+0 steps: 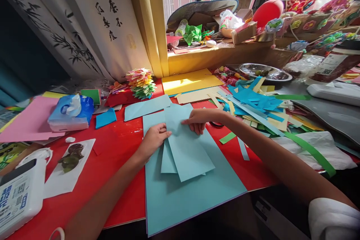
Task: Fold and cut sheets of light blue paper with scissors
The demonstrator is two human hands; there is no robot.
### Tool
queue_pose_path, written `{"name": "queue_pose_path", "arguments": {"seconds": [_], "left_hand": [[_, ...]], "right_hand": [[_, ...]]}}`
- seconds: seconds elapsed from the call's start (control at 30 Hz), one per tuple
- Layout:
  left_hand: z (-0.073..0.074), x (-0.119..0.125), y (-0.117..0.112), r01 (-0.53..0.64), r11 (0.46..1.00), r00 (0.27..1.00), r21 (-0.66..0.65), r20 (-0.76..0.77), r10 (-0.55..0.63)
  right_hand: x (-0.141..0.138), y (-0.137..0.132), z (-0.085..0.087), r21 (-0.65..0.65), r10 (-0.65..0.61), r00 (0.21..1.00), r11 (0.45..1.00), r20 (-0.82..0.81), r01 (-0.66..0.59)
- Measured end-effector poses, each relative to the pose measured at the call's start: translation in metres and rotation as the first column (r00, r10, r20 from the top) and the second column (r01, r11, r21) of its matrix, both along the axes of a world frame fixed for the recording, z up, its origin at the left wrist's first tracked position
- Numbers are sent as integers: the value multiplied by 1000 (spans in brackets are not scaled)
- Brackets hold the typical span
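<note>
My left hand (156,137) is closed in a pinch on the left edge of a light blue paper strip (191,153). My right hand (198,120) rests over the same strip, its index finger stretched out and touching the paper, the other fingers curled. Under this strip lie more light blue pieces (168,161), partly hidden. All of them sit on a large light blue sheet (180,210) at the table's front edge. Just behind the sheet is another light blue strip (147,107). The black handle of a tool, perhaps scissors (216,124), shows partly beneath my right forearm.
To the right lies a heap of coloured paper strips (250,101) before a metal bowl (264,73). A folded-paper stack (140,84) stands at the back near yellow paper (191,81). Leftward are a tissue pack (71,112), a napkin (81,172) with dark fruit and a white device (22,195).
</note>
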State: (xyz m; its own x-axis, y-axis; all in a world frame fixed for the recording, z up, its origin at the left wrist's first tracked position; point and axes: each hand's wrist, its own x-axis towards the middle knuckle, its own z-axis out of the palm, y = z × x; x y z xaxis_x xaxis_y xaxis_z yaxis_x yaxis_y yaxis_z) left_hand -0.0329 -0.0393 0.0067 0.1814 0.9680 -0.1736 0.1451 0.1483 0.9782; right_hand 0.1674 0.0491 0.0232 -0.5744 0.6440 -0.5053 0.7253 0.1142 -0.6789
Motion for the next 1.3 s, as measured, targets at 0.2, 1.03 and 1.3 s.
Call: {"name": "queue_pose_path", "arguments": {"seconds": [0.2, 1.03, 1.3], "left_hand": [[-4, -15, 7, -328, 909, 944, 258, 72, 321], [-14, -34, 24, -409, 792, 869, 453, -70, 489], [-15, -35, 24, -422, 776, 865, 468, -49, 500]], "right_hand": [[-8, 4, -9, 159, -351, 750, 843, -560, 514], [-35, -15, -39, 36, -258, 654, 915, -711, 401], [-38, -13, -45, 79, -198, 666, 929, -720, 361]]}}
